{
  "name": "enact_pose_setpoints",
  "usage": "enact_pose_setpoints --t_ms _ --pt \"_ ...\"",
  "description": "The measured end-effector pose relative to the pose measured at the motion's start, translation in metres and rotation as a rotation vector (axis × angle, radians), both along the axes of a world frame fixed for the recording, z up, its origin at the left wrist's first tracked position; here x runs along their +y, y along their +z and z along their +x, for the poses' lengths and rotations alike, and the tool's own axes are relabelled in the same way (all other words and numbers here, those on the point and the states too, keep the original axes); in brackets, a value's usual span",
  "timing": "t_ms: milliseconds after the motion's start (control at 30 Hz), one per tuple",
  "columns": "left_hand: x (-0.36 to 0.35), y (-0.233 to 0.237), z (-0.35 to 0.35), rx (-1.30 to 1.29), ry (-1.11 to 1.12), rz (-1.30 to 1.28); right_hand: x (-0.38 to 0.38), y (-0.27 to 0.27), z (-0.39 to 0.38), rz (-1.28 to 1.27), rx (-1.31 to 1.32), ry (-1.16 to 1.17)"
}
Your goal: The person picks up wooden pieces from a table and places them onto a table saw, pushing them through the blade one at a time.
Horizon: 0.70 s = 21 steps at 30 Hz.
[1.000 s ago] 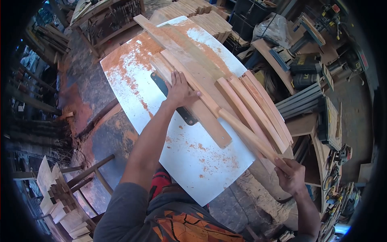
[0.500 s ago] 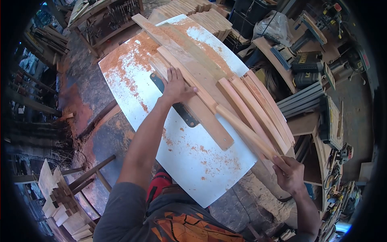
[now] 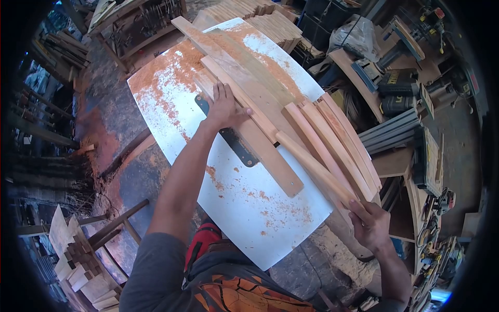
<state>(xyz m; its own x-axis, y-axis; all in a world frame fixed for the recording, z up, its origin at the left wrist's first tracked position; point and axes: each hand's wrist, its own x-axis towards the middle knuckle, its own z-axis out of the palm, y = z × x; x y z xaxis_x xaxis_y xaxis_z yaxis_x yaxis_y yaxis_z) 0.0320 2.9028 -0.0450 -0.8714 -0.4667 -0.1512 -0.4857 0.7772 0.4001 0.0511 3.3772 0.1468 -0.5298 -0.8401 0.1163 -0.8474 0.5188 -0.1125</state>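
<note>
My left hand [image 3: 226, 106] lies spread on a flat wooden board [image 3: 273, 167], its fingertips near a narrow wooden strip [image 3: 236, 96] along the board's edge. Under the board, a dark metal plate [image 3: 240, 151] shows on the white tabletop [image 3: 234, 203]. At the right, my right hand [image 3: 370, 221] is closed around the near end of a long wooden stick [image 3: 312, 165]. The stick's far end meets the near end of the strip. Several wooden strips [image 3: 340, 145] lie side by side just right of the stick.
Sawdust [image 3: 166, 86] covers parts of the white top. A long plank [image 3: 249, 78] runs beyond the strip. Stacked wood slats [image 3: 270, 28] stand at the back. Tool cases [image 3: 397, 88] and clamps are on the right; a wooden rack [image 3: 119, 229] stands lower left.
The stick and my right hand have shifted slightly left, towards the board. My left hand stays on the board with almost no movement.
</note>
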Motion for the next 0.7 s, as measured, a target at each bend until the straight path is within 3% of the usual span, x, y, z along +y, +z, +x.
enact_pose_setpoints --t_ms 700 --pt "-0.036 0.001 -0.009 -0.012 0.000 0.000 -0.026 -0.009 -0.007 -0.027 0.005 0.004"
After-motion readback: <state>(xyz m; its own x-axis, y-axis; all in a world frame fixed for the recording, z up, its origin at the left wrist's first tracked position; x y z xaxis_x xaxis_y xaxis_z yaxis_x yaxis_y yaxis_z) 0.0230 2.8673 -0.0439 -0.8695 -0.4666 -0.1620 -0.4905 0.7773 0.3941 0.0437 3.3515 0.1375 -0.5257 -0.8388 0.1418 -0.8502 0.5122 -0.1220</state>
